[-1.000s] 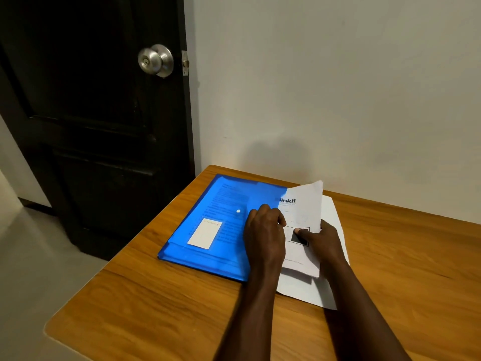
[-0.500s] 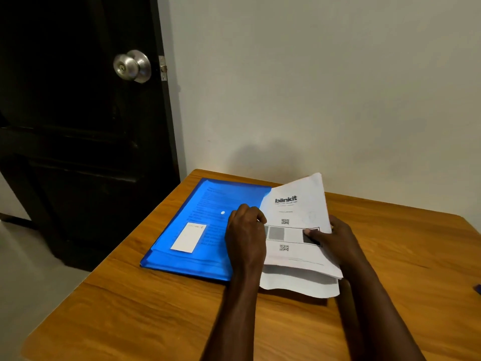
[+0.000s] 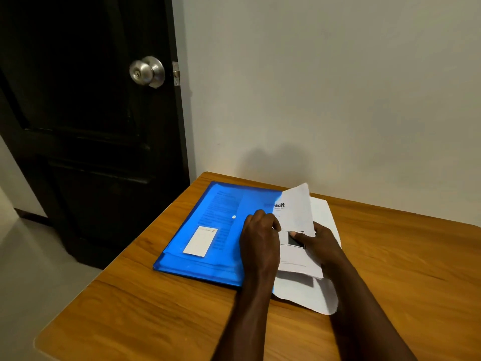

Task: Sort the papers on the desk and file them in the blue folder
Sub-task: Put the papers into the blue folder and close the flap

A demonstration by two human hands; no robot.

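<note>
The left hand point(image 3: 260, 238) curled its fingers on one edge of the printed sheet point(image 3: 296, 212), the right hand point(image 3: 321, 243) pinched it; it likely needed holding flat to slide into the blue folder point(image 3: 216, 230)

Blue folder point(image 3: 208, 230) flat on desk, printed paper point(image 3: 296, 217) curled upward beside it

Wooden desk point(image 3: 135, 303) (light grain) under blue folder point(image 3: 208, 230) and white papers point(image 3: 309, 295).
</note>
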